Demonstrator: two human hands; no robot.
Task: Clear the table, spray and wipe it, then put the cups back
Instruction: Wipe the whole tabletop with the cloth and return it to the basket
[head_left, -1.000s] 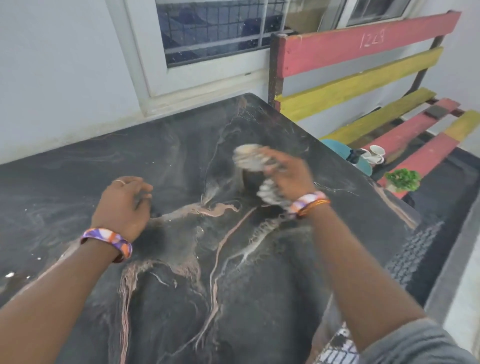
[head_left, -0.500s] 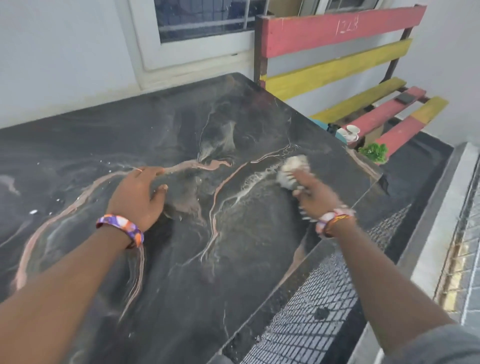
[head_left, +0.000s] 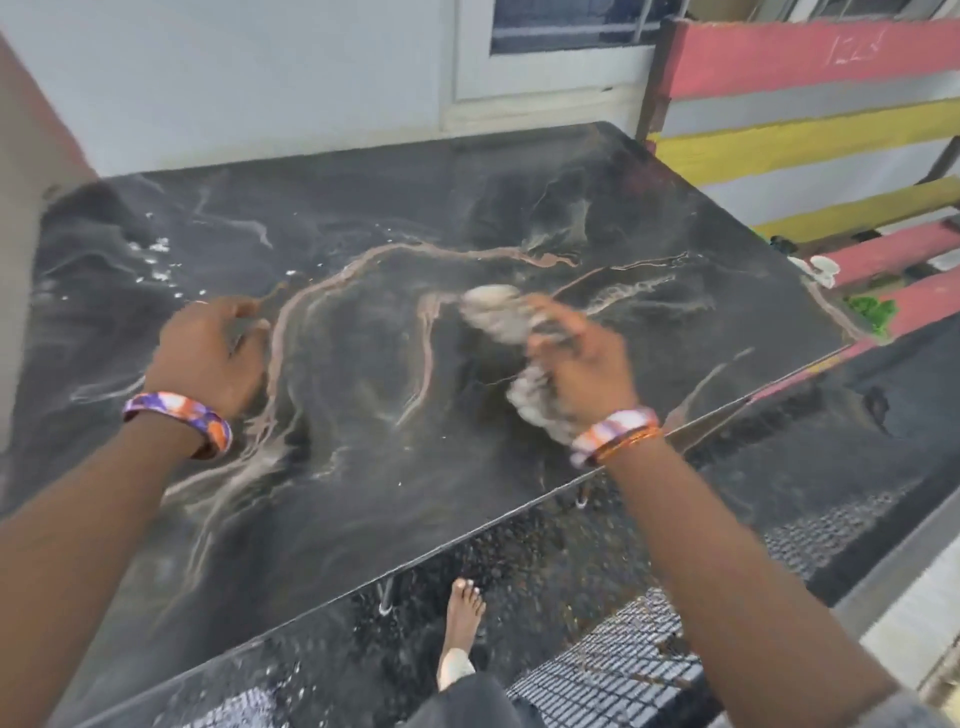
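The black marbled table (head_left: 649, 218) fills the middle of the view, wet, with white droplets at its far left. My right hand (head_left: 584, 366) presses a crumpled greyish-white cloth (head_left: 493, 312) onto the tabletop near its centre; part of the cloth bunches under my wrist. My left hand (head_left: 208, 353) rests flat on the table to the left, fingers loosely bent, holding nothing. White cups (head_left: 823, 267) sit on the bench beyond the table's right corner, partly hidden by the table edge.
A red and yellow slatted bench (head_left: 810, 140) stands at the right behind the table. A small green plant (head_left: 875, 312) sits on it near the cups. A white wall and window run along the far side. My bare foot (head_left: 462, 618) is below the table's near edge.
My right hand has swept the cloth from the table's right edge back toward the centre. The view has swung left and down; my left hand stays pressed on the table.
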